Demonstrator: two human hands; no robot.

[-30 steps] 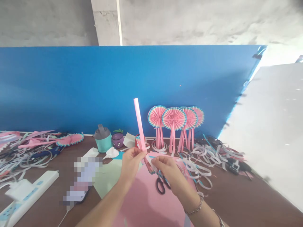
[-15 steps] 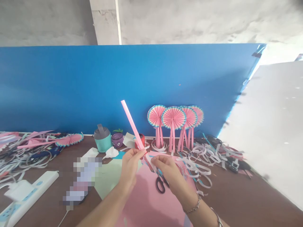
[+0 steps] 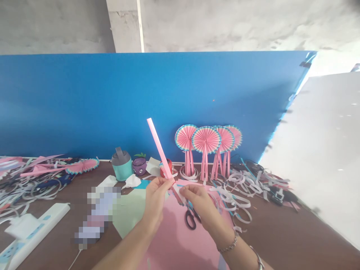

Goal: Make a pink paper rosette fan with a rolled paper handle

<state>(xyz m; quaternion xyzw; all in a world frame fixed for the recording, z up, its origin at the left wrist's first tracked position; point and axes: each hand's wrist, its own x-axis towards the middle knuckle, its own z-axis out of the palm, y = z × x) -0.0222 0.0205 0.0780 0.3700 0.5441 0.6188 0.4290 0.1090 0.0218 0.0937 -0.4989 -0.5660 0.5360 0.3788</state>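
My left hand (image 3: 156, 193) pinches a folded pink paper piece (image 3: 159, 144) near its middle, and a long pink strip of it slants up and to the left. At the piece's lower end, where pleated edges show, my right hand (image 3: 198, 198) has its thumb and fingers closed on it. Scissors with dark handles (image 3: 190, 220) lie just below, partly hidden by my right hand. Beneath both hands is a pink sheet (image 3: 177, 240), with a pale green sheet (image 3: 129, 210) to its left.
Several pink pleated fans (image 3: 206, 140) stand against the blue partition (image 3: 112, 101). White strips (image 3: 239, 187) are heaped at right. A teal cup (image 3: 122, 168), a purple pot (image 3: 139, 166) and a power strip (image 3: 42, 228) are on the left side.
The upper end of the pink strip has tilted slightly to the right. Both hands keep nearly the same place and grip.
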